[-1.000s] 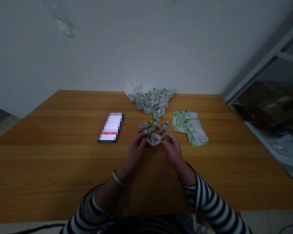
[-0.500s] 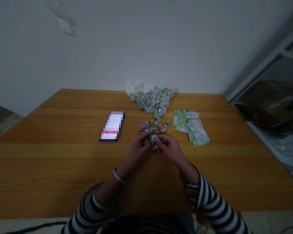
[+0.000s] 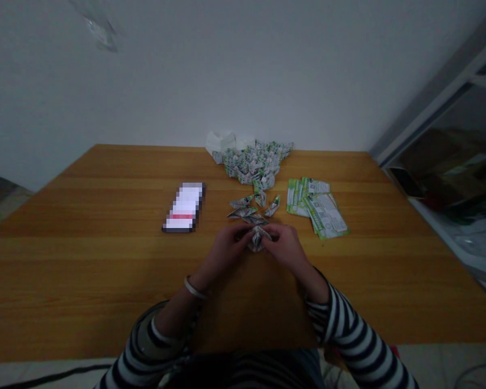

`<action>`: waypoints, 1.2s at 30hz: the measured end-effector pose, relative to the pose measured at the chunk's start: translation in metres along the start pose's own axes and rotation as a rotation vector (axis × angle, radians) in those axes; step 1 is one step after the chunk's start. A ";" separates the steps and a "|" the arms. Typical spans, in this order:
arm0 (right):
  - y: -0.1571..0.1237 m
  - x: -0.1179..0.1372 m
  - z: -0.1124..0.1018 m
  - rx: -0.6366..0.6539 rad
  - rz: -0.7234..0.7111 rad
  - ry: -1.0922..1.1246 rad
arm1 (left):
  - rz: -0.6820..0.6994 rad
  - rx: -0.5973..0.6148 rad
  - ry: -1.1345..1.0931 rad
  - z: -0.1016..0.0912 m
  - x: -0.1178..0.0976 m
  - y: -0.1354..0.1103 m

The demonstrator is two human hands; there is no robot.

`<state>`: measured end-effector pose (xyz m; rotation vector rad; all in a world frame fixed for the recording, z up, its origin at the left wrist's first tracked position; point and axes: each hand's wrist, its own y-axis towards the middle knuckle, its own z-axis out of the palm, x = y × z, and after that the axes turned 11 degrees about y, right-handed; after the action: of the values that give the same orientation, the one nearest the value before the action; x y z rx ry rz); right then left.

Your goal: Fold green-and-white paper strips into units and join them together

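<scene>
Between my two hands is a small folded paper piece (image 3: 257, 239), printed in grey, white and green. My left hand (image 3: 227, 246) pinches its left side, and my right hand (image 3: 285, 244) pinches its right side. Just beyond my fingertips lie several loose folded paper pieces (image 3: 242, 213), one of them a little apart on the right (image 3: 272, 206). Farther back, a large heap of similar folded pieces (image 3: 253, 165) rests near the wall. The undersides of my fingers are partly hidden.
A phone (image 3: 185, 207) with a lit, blurred screen lies left of my hands. On the right are several flat green-and-white printed sheets (image 3: 326, 213), overlapping. Crumpled white tissue or plastic (image 3: 220, 141) sits by the wall. The wooden table (image 3: 85, 259) meets the wall at the back.
The folded piece between my fingers has turned, and its shape looks rounder and more opened out. The whole view has shifted slightly; the other things lie where they were.
</scene>
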<state>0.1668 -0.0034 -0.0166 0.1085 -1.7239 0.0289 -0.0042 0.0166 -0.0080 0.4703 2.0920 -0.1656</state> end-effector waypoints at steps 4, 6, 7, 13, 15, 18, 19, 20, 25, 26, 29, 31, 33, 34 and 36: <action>0.002 -0.002 -0.002 -0.010 0.043 0.008 | 0.051 -0.057 0.161 0.001 0.001 -0.002; 0.004 -0.004 -0.003 0.029 0.038 0.062 | 0.089 -0.096 0.232 0.002 0.000 -0.003; 0.005 -0.005 -0.004 0.061 0.035 0.094 | 0.106 -0.104 0.245 0.002 -0.001 -0.004; 0.007 -0.002 -0.010 0.160 0.173 0.338 | 0.165 -0.103 0.227 0.002 -0.006 -0.006; 0.005 0.001 -0.011 0.191 0.238 0.405 | 0.176 -0.119 0.210 0.002 -0.007 -0.006; 0.004 0.000 -0.009 0.203 0.243 0.412 | 0.193 -0.165 0.239 0.002 -0.006 -0.007; 0.004 -0.002 -0.007 0.198 0.235 0.397 | 0.198 -0.173 0.269 0.003 -0.006 -0.008; 0.004 -0.005 -0.005 0.189 0.225 0.372 | 0.206 -0.171 0.304 0.003 -0.006 -0.009; 0.004 -0.015 0.005 0.066 0.061 0.215 | 0.261 -0.186 0.333 0.010 -0.010 -0.011; 0.004 -0.015 0.007 0.052 0.029 0.215 | 0.246 -0.208 0.279 0.011 -0.011 -0.010; 0.003 -0.008 0.009 0.048 0.054 0.343 | 0.117 -0.281 0.039 0.009 -0.011 -0.007; 0.004 -0.003 0.008 0.018 0.131 0.445 | 0.031 -0.280 -0.134 0.003 -0.010 -0.004; 0.005 0.001 0.005 -0.033 0.189 0.501 | -0.010 -0.208 -0.269 -0.005 -0.008 -0.003; 0.006 0.002 0.003 -0.051 0.206 0.523 | -0.017 -0.142 -0.312 -0.009 -0.008 -0.003; 0.006 0.003 -0.001 -0.066 0.223 0.574 | 0.006 -0.007 -0.344 -0.013 -0.008 -0.003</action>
<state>0.1667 0.0028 -0.0136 -0.1324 -1.1545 0.1527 -0.0121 0.0153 0.0058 0.4119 1.7534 -0.2195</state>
